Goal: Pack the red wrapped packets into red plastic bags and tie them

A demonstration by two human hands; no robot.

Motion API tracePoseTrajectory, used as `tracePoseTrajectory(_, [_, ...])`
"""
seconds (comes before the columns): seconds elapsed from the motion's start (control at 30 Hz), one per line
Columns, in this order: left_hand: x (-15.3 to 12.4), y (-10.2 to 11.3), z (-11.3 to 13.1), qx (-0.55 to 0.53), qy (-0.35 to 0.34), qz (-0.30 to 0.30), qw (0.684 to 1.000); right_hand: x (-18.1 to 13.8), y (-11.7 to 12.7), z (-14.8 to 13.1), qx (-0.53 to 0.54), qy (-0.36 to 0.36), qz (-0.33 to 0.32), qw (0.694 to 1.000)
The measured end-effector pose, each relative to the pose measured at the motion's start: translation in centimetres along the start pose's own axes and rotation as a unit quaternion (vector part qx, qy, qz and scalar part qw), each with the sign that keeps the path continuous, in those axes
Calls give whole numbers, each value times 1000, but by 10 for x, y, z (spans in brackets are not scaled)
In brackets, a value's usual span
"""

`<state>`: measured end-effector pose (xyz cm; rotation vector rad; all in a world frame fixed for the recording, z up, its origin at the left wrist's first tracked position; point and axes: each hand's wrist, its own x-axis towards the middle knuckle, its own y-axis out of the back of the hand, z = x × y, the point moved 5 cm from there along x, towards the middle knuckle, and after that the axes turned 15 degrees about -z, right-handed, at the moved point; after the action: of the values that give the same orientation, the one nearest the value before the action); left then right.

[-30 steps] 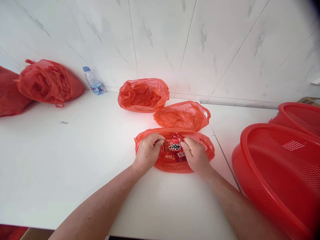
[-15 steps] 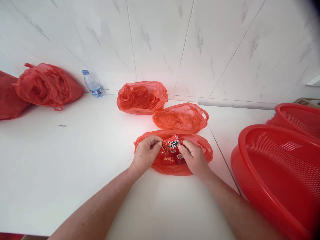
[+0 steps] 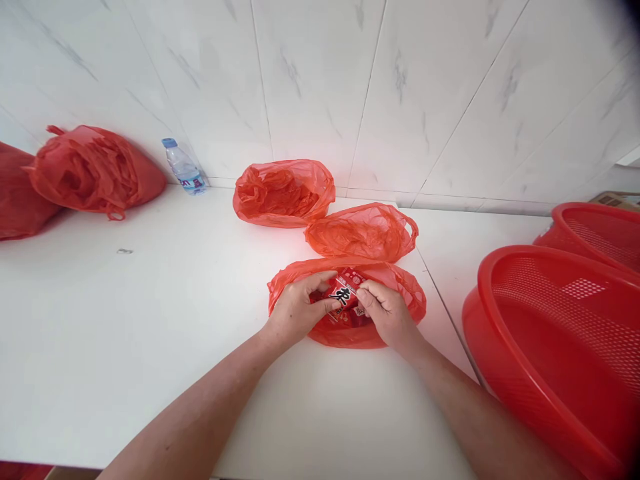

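Just below mid-frame, over the bag [image 3: 345,337], the packet [image 3: 342,295] seemed to slant from upper right to lower left; the right hand [image 3: 391,312] pinched its upper-right corner, the left hand [image 3: 295,308] parted, thumb from fingers, along its left edge.

Left fingers [image 3: 326,307] — now wider apart

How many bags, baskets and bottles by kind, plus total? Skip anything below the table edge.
Open red bags: 3
Bulky red bags at left, one cut off: 2
Red baskets: 2
Bottle: 1
Total: 8
Red packets overlap, so not counted.
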<state>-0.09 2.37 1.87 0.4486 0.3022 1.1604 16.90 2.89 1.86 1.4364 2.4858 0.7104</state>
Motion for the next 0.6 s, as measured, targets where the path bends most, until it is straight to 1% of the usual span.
tracePoseTrajectory(0.17, [-1,1,1,12,-2,2,1000,-1,1,-1,-5,2,-2,1000])
tracePoseTrajectory(0.23, [-2,2,5,16,-16,5,1000,-1,0,-3,-12,9,-9,1000])
tracePoseTrajectory(0.33, [-2,4,13,4,-47,8,999,-1,-4,-7,-4,25,-45,999])
tracePoseTrajectory(0.43, [-1,4,15,-12,-49,-9,999,-2,-8,-10,13,36,-77,996])
tracePoseTrajectory(0.53, [-1,3,14,-16,-39,-16,999,-2,-8,-9,14,33,-69,997])
tracePoseTrajectory(0.6, [-2,3,14,-19,-35,2,999,-1,-6,-6,16,23,-55,998])
